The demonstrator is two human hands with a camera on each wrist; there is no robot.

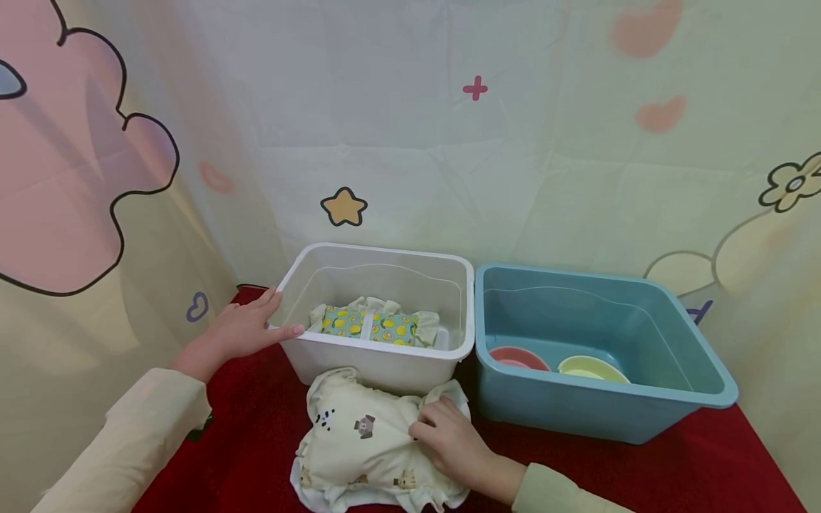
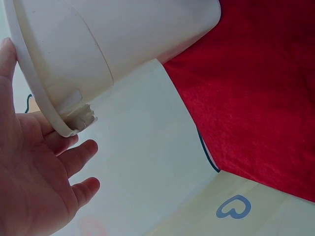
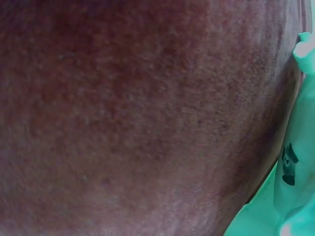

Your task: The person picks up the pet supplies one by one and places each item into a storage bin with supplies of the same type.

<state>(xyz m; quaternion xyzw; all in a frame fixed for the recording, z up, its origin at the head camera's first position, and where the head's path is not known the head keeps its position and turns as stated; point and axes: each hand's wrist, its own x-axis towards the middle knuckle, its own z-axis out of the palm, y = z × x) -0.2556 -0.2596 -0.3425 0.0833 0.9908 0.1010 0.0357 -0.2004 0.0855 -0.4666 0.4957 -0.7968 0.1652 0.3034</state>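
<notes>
A cream pillow (image 1: 359, 438) with ruffled edges and small animal prints lies on the red cloth, in front of the white tub (image 1: 378, 353). My right hand (image 1: 454, 440) pinches the pillow's fabric near its upper right corner with curled fingers. On the tub's front left corner rests my left hand (image 1: 250, 329), thumb along the front rim and fingers over the left rim. The left wrist view shows the loose fingers (image 2: 78, 157) just outside that rim. Inside the tub lies a ruffled, lemon-patterned fabric piece (image 1: 394, 328). Skin close to the lens fills most of the right wrist view.
A blue tub (image 1: 596, 406) stands close against the white one on the right. It holds a red bowl-like item (image 1: 518, 356) and a yellow one (image 1: 591, 368). Behind both tubs hangs a printed curtain (image 1: 410, 192). Red cloth (image 1: 244, 427) covers the table.
</notes>
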